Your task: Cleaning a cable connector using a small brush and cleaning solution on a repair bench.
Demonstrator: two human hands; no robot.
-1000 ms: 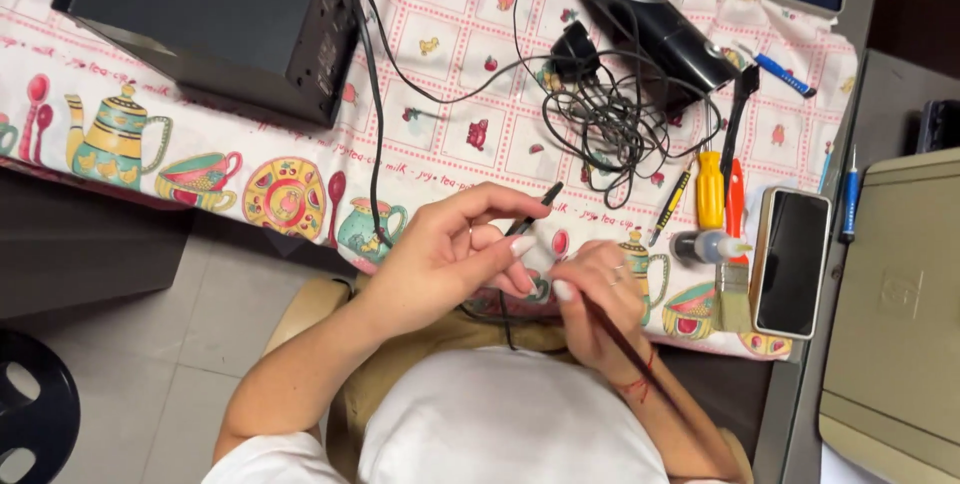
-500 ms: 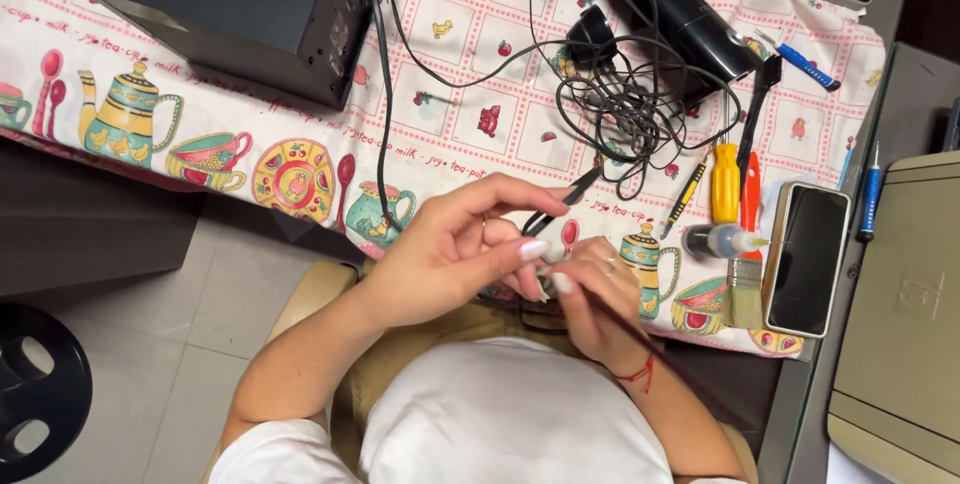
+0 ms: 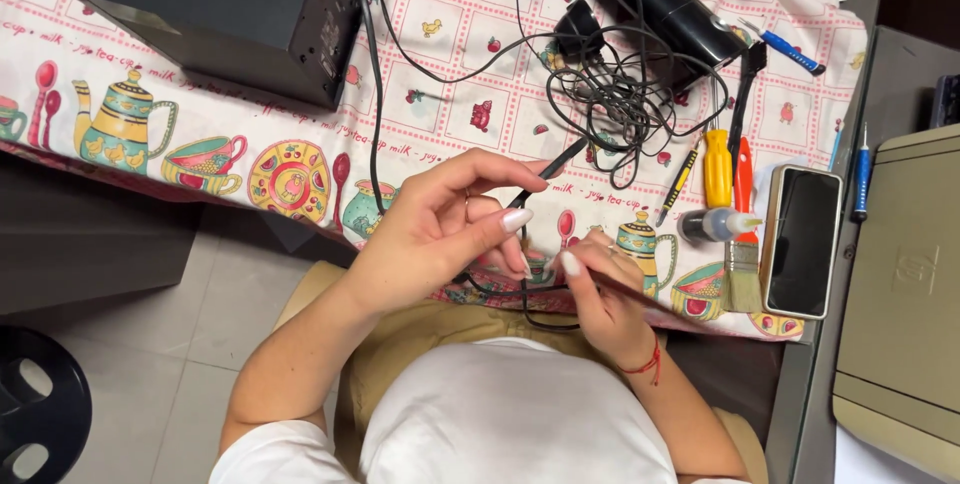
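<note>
While resting at the tabletop (image 3: 450, 104) edge, left hand (image 3: 440, 229) pinching a thin black cable (image 3: 545, 169), right hand (image 3: 600, 289) gripping its lower end.

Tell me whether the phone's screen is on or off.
Off, it seems. The phone lies flat at the table's right edge, beside the paintbrush, its screen dark with only faint reflection.

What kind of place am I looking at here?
Likely a home electronics-repair table: a patterned tablecloth holding screwdrivers, a tangled black cable and a phone, while both hands work a thin cable.
</note>
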